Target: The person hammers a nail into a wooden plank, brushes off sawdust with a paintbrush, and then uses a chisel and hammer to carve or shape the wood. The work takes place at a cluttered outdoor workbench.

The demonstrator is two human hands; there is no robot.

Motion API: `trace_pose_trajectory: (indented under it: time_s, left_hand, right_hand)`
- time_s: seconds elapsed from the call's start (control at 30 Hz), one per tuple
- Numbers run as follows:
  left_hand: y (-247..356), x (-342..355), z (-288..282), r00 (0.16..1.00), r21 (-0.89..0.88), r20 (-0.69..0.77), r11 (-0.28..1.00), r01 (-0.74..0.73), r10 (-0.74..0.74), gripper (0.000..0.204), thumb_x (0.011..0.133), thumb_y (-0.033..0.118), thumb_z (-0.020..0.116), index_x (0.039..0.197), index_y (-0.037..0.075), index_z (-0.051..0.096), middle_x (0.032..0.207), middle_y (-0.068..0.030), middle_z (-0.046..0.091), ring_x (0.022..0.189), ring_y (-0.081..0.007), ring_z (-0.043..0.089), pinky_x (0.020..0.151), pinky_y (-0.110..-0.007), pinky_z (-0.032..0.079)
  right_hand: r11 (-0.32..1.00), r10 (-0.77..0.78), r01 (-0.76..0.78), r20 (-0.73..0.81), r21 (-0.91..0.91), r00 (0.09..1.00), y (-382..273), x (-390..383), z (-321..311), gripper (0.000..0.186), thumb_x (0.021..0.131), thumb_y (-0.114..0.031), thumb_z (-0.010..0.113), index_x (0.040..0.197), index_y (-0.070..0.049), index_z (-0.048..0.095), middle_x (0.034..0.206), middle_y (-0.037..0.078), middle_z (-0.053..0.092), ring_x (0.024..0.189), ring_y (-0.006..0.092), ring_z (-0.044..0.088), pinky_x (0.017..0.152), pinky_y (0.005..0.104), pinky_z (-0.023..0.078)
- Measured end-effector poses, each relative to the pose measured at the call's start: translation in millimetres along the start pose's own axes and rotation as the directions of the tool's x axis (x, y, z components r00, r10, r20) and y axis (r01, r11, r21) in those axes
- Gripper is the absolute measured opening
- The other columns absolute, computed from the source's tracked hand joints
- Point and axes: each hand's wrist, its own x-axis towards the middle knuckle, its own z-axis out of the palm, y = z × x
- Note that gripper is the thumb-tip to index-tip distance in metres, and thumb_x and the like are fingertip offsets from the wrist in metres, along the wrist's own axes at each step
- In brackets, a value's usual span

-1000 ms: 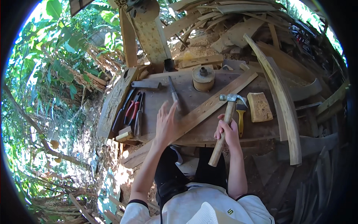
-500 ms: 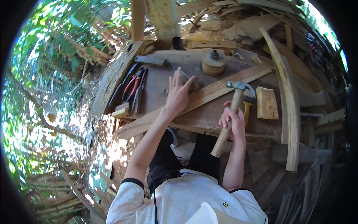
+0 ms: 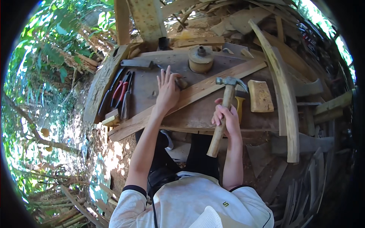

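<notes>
— Where is the hammer?
— In the right hand (image 3: 227, 117), the claw hammer (image 3: 227, 97) slants over the near side of a worktable, its head away from the wearer, its butt jutting past the near edge.

— And the dark wooden piece (image 3: 182, 83)?
— Just beside the left thumb, against the far side of a long plank (image 3: 201, 93).

— What room is there?
— Tabletop (image 3: 142, 85) shows between the left hand (image 3: 167, 93) and the red-handled pliers (image 3: 120, 91). The plank crosses the table diagonally, its left end overhanging the near edge. Right of the hammer, a yellow-handled brush (image 3: 239, 108) and a pale wood block (image 3: 261, 97) lie close; a curved pole (image 3: 283, 91) bounds that side.

— How are the hands posed?
— The right is wrapped around the handle at mid-length. The left reaches farther, fingers extended and slightly parted; whether it grips the dark piece, I cannot tell.

— Any lettering?
— One small dark-and-yellow emblem on the wearer's white shirt (image 3: 186, 201).
</notes>
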Motion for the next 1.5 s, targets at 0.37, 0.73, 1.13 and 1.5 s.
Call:
trace_pose_trajectory:
  time_s: [0.37, 0.73, 1.13, 1.5]
  left_hand:
    - [11, -2, -7, 0.996, 0.144, -0.039, 0.987, -0.074, 0.081, 0.044, 0.084, 0.002, 0.060, 0.127, 0.011, 0.054, 0.144, -0.0223, 0.044, 0.145, -0.0474, 0.031, 0.123, -0.063, 0.019]
    - [19, -5, -17, 0.980, 0.044, -0.093, 0.984, -0.171, 0.175, 0.053, 0.073, -0.009, 0.066, 0.123, 0.005, 0.053, 0.138, -0.0191, 0.050, 0.143, -0.0454, 0.037, 0.119, -0.053, 0.033]
    - [55, -21, -27, 0.815, -0.347, -0.457, 0.772, -0.533, 0.357, 0.034, 0.102, 0.001, 0.054, 0.130, 0.006, 0.037, 0.124, -0.0213, 0.061, 0.124, -0.0429, 0.061, 0.112, -0.056, 0.042]
    - [79, -77, -26, 0.880, -0.692, -0.389, 0.545, -0.474, 0.271, 0.030, 0.092, -0.003, 0.063, 0.114, 0.003, 0.044, 0.103, -0.0196, 0.066, 0.113, -0.0364, 0.067, 0.112, -0.060, 0.040]
  right_hand:
    - [1.000, -0.006, 0.006, 0.000, -0.010, 1.000, 0, -1, -1, 0.028, 0.101, -0.013, 0.054, 0.125, 0.001, 0.050, 0.067, -0.001, 0.045, 0.050, 0.0112, 0.049, 0.059, 0.0326, 0.049]
    - [1.000, -0.006, 0.006, 0.039, 0.004, 0.999, 1, -1, -7, 0.030, 0.101, -0.013, 0.053, 0.126, 0.002, 0.049, 0.067, -0.001, 0.045, 0.050, 0.0122, 0.050, 0.060, 0.0334, 0.050]
    - [1.000, 0.012, -0.012, 0.010, 0.026, 1.000, -3, -4, 1, 0.029, 0.101, -0.013, 0.052, 0.126, 0.002, 0.050, 0.067, -0.002, 0.043, 0.050, 0.0093, 0.045, 0.058, 0.0305, 0.046]
    - [0.994, 0.012, -0.017, 0.039, 0.108, 0.999, 0, -2, -7, 0.030, 0.100, -0.012, 0.056, 0.126, 0.002, 0.051, 0.067, -0.001, 0.044, 0.050, 0.0114, 0.049, 0.058, 0.0330, 0.050]
